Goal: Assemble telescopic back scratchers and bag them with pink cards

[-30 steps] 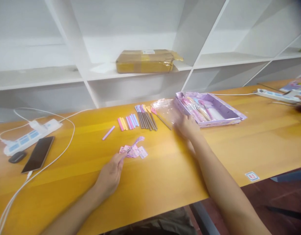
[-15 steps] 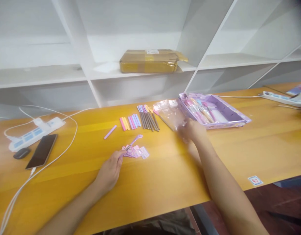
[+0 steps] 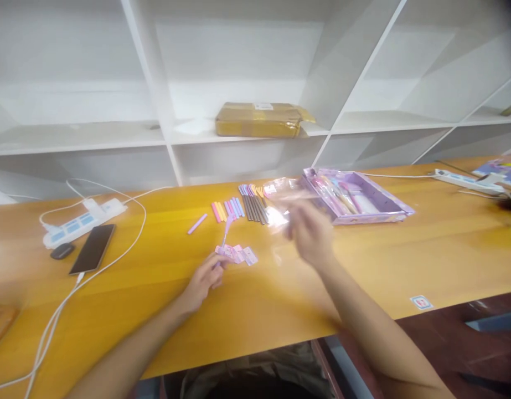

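Observation:
My left hand [image 3: 205, 279] is closed on a slim purple back scratcher [image 3: 227, 230], its claw end pointing away from me. Right by those fingers, several small pink and lilac cards [image 3: 241, 255] lie fanned on the table. My right hand [image 3: 312, 235] is in the air, smeared by motion, its fingers closed on a clear plastic bag [image 3: 278, 256] that trails below. Behind it lie more clear bags [image 3: 275, 188]. Back scratchers with dark shafts [image 3: 254, 208] lie in a row beside short pink, yellow, purple and blue tubes [image 3: 222, 211]. One purple tube [image 3: 197, 223] lies apart.
A purple tray [image 3: 386, 213] with packaged items stands at the right rear. On the left are a power strip [image 3: 84, 224], a phone [image 3: 92, 249], a black mouse [image 3: 62, 251] and white cables [image 3: 133, 249]. A cardboard box [image 3: 257, 121] rests on the shelf.
My right hand has come left from beside the tray, bringing a clear bag with it. The back scratcher in my left hand has swung more upright. The view has shifted slightly.

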Action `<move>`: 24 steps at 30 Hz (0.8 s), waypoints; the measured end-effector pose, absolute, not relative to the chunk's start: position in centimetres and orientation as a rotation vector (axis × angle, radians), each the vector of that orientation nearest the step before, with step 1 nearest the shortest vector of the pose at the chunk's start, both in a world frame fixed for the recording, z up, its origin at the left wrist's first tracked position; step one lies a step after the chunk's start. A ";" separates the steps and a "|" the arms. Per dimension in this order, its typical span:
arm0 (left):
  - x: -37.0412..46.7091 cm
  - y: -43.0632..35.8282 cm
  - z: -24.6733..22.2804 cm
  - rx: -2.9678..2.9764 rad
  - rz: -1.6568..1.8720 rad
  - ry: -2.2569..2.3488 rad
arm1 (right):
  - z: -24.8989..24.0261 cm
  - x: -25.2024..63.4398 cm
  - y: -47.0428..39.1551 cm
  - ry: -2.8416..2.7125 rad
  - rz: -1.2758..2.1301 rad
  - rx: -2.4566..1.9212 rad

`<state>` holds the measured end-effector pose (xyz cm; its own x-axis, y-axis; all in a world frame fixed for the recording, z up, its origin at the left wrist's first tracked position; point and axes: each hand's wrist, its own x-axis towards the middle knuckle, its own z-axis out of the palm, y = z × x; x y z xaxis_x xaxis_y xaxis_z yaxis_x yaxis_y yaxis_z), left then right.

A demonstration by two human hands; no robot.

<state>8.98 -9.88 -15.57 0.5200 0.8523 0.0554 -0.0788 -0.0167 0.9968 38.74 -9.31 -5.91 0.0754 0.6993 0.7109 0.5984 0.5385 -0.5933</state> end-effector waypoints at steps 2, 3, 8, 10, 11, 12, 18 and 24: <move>9.5 -10.4 -16.5 1.230 0.796 0.636 | -7.5 34.6 -10.6 -1.893 0.265 -1.008; 9.7 -10.8 -16.8 1.203 0.786 0.628 | -8.5 33.0 -11.0 -1.973 0.376 -0.957; 10.2 -12.2 -17.1 1.250 0.825 0.772 | -13.2 30.6 -10.6 -2.043 0.494 -0.907; 10.0 -12.0 -16.5 1.338 0.845 0.836 | -14.1 30.8 -10.5 -1.979 0.504 -0.982; 9.9 -11.9 -16.1 1.384 0.853 0.858 | -14.4 30.8 -10.6 -1.921 0.557 -1.021; 9.8 -11.7 -15.8 1.426 0.860 0.875 | -14.6 30.7 -10.7 -1.834 0.640 -1.052; 9.5 -11.8 -15.3 1.674 0.836 0.897 | -14.8 29.6 -10.8 -1.257 1.166 -1.016; 9.3 -12.6 -16.4 1.814 0.756 0.886 | -14.5 30.0 -10.6 -1.567 1.205 -0.929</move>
